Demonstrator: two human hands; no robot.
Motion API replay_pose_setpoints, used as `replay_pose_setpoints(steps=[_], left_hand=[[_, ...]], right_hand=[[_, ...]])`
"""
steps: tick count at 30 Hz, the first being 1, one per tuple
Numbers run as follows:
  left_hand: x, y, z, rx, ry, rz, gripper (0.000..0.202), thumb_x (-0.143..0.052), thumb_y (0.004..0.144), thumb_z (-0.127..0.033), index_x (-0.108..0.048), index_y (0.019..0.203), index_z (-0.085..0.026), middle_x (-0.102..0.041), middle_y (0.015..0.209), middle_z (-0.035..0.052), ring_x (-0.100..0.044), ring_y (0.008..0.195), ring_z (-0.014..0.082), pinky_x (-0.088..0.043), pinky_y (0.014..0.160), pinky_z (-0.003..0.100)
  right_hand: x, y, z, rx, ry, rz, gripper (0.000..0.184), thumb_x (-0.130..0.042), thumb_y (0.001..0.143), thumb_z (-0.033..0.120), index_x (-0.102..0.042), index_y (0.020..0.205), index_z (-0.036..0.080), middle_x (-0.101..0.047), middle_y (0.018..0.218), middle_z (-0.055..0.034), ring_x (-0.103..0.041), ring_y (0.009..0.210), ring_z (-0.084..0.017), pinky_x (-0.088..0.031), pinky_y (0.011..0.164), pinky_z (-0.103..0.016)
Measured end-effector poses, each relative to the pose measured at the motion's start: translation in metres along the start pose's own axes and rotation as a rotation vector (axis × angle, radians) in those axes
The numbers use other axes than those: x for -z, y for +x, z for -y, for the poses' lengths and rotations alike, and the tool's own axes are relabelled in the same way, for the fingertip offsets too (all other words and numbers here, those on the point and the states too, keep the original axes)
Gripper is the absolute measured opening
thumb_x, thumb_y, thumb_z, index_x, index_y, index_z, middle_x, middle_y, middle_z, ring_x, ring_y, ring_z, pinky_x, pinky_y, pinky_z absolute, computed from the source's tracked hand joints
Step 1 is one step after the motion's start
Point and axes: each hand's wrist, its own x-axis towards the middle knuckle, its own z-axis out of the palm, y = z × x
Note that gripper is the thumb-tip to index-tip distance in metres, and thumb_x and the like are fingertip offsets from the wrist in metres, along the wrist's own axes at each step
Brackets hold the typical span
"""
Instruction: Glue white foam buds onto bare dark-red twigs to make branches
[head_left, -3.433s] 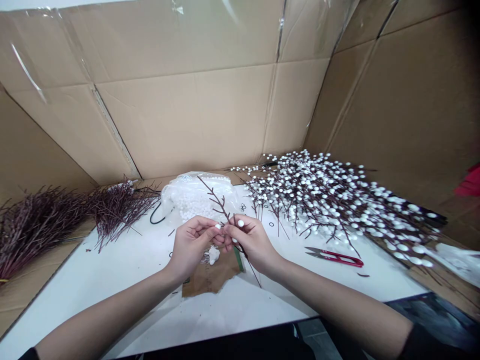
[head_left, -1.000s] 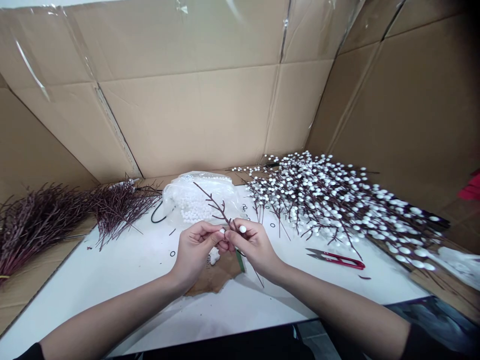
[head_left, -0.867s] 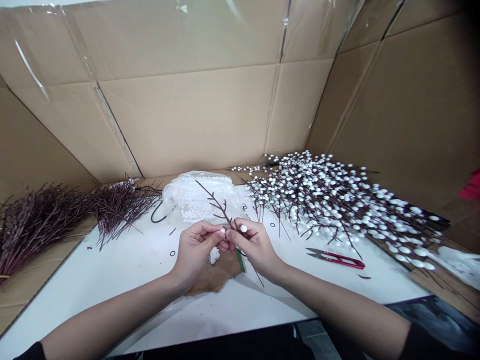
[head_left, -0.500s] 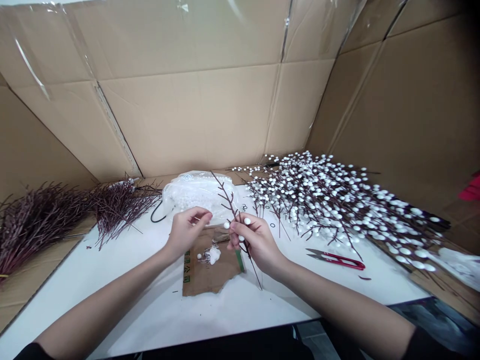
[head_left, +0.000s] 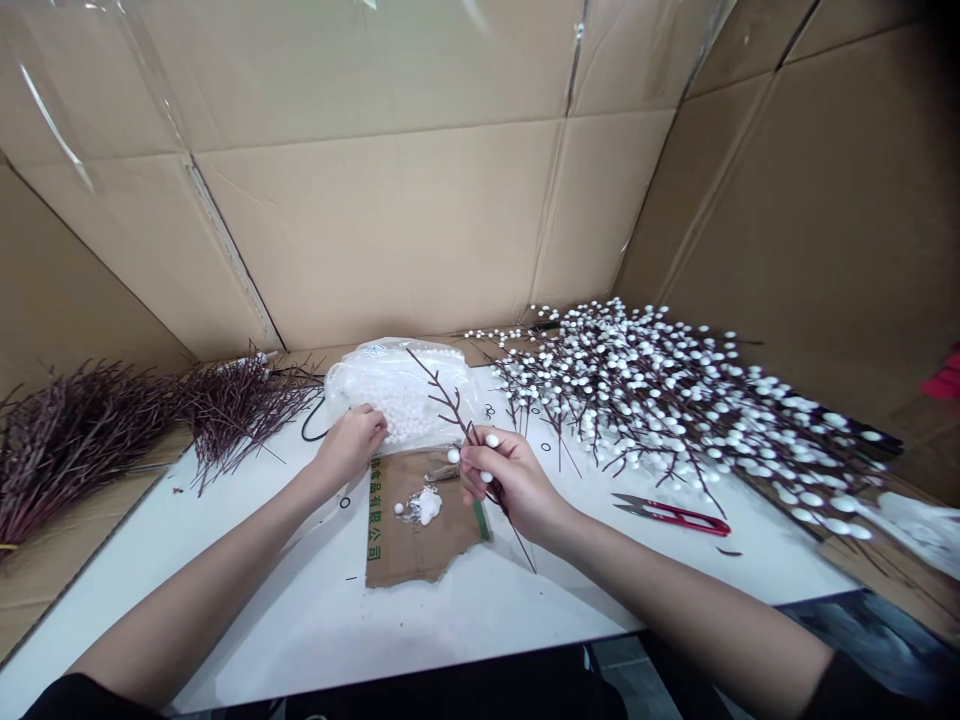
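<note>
My right hand (head_left: 517, 482) pinches a brown artificial twig (head_left: 451, 402) at its lower part. A few white foam berries sit on the twig beside my fingers, and its bare forked tip points up and left. My left hand (head_left: 352, 440) is at the front left of a clear plastic bag (head_left: 439, 372) full of small white balls (head_left: 405, 415). Its fingers are bent together among the balls; whatever lies between them is hidden. Below the bag, a torn piece of cardboard (head_left: 442, 550) carries a white blob of glue (head_left: 427, 507).
Red-handled thread snips (head_left: 675, 516) lie right of my right hand. Behind them spreads a big pile of white-berried branches (head_left: 645, 390). Bare brown twigs (head_left: 232, 410) are heaped at the left, beside a larger bundle (head_left: 67, 440). Cardboard walls (head_left: 390, 230) enclose the white table (head_left: 285, 600).
My left hand has moved from above the cardboard piece back and left to the bag's white balls. My right hand keeps the twig, which has tilted slightly left.
</note>
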Motion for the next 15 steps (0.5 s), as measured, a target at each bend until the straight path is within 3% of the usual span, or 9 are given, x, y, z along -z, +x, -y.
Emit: replay_pose_setpoints(steps=[15], left_hand=[[-0.0048,-0.0005,0.0028,-0.004,-0.054,-0.016,0.016,-0.043,0.080,-0.016,-0.058,0.081,-0.016,-0.054,0.086,0.0087,-0.054,0.084,0.0239,-0.043,0.078,0.036]], right_hand=[[0.0006,0.0011,0.0008,-0.002,0.025,-0.001,0.018,-0.060,0.071,0.017,-0.053,0.055,0.017,-0.041,0.043,0.0069,-0.036,0.038,-0.007,-0.046,0.043,-0.024]])
